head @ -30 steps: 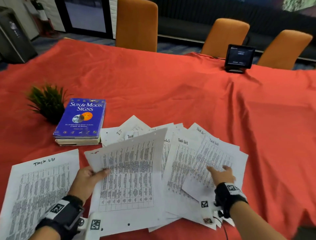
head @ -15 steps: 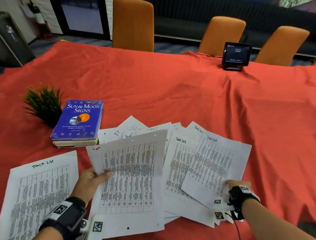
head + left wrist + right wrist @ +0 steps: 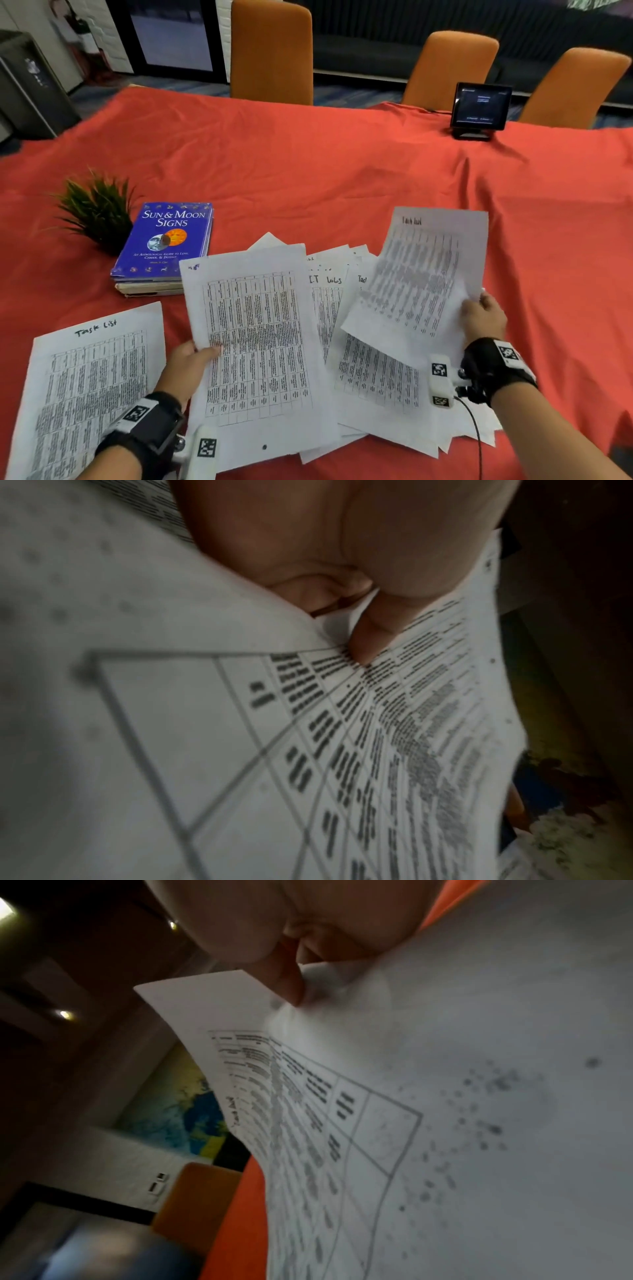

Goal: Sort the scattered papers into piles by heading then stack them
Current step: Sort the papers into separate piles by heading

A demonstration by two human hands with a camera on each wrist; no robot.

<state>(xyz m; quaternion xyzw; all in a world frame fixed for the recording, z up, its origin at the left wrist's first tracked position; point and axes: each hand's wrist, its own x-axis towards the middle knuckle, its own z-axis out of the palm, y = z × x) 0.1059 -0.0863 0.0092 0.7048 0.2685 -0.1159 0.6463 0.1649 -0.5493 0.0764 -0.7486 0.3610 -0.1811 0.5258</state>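
Writing: "Task List" is handwritten atop the separate sheet (image 3: 92, 387) at the near left; "I.T Labs" can be read in the scattered papers (image 3: 359, 377); "Sun & Moon Signs" is printed on the blue book (image 3: 164, 240).
Materials: thin white sheets printed with gridded tables, spread on a creased red tablecloth (image 3: 342, 178).
Left hand (image 3: 186, 365): a raised sheet (image 3: 255, 342) is pinched at its left edge, thumb on top.
Right hand (image 3: 483, 317): a lifted sheet (image 3: 421, 274), headed "Task List", is gripped by its lower right corner above the scatter.
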